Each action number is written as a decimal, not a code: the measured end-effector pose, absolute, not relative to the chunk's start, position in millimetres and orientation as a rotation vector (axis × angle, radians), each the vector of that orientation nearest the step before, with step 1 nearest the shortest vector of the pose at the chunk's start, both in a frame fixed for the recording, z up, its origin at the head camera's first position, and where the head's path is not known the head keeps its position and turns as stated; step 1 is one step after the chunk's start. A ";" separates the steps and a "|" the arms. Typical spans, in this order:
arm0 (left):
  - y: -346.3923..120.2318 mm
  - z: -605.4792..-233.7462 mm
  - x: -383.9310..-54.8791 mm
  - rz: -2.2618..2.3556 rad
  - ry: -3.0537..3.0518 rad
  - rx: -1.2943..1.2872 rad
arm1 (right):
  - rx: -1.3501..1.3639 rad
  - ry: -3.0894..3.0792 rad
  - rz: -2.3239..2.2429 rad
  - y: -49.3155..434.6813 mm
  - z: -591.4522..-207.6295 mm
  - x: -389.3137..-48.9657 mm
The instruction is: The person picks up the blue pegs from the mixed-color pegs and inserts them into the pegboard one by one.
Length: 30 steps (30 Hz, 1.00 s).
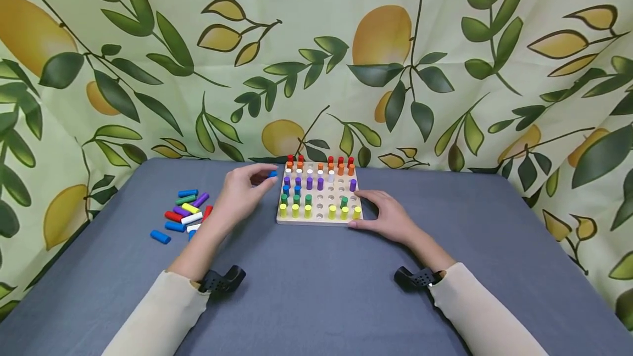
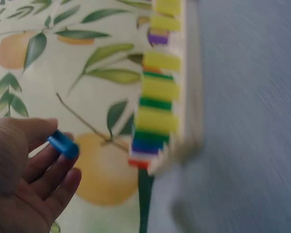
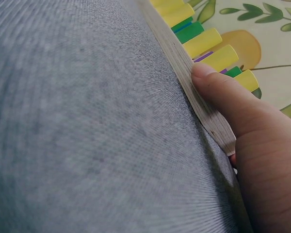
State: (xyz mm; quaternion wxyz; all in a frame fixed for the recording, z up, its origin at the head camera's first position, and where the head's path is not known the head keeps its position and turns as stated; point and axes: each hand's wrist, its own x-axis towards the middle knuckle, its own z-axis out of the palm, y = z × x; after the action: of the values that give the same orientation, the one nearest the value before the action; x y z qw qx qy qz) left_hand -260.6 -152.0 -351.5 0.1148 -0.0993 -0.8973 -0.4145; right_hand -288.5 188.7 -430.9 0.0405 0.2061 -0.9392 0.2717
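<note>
Head view: left hand (image 1: 242, 191) is mine on the active side, a bit left of frame centre, pinching a blue peg (image 1: 273, 173) between thumb and fingertips. Peg sits just left of the pegboard (image 1: 316, 222), by its upper left corner, held roughly sideways in frame; the seated pegs stand upright. Two blue pegs (image 1: 292, 190) are at the left end of their row, bare holes further right along it. So from my left hand the board lies to the right, and those holes right and slightly lower in frame. Loose pegs (image 1: 188, 209) lie on the surface (image 1: 316, 295), left of my left forearm. My right hand (image 1: 388, 216) grips the board's lower right corner, thumb on the near edge. Left hand is clearly nearer the blue peg; right is across the board.

Left wrist view: pinch confirmed, lower left. Peg's long axis slants down to the right; seated pegs run near sideways here, so judging by this angle it isn't lined up with them. Printed cloth (image 2: 102, 170) shows between peg and board.

Right wrist view: thumb (image 3: 223, 90) presses the near edge, upper right. Most other fingers hidden.
</note>
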 end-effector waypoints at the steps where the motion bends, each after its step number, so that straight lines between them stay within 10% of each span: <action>1: -145.4 -349.5 -264.5 -1.250 -2.630 -0.299 | 0.628 -2.877 0.829 188.8 -430.5 -288.7; 30: -97.5 -372.2 -302.8 -1.501 -2.594 -0.235 | 0.621 -2.876 0.814 188.5 -432.8 -287.8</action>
State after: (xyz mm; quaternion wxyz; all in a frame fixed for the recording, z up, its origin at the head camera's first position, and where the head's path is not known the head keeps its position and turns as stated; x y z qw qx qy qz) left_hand -302.8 -97.5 -372.2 0.0674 -0.0779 -0.8609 -0.4982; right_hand -287.8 188.5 -432.8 0.0445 0.2033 -0.9411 0.2665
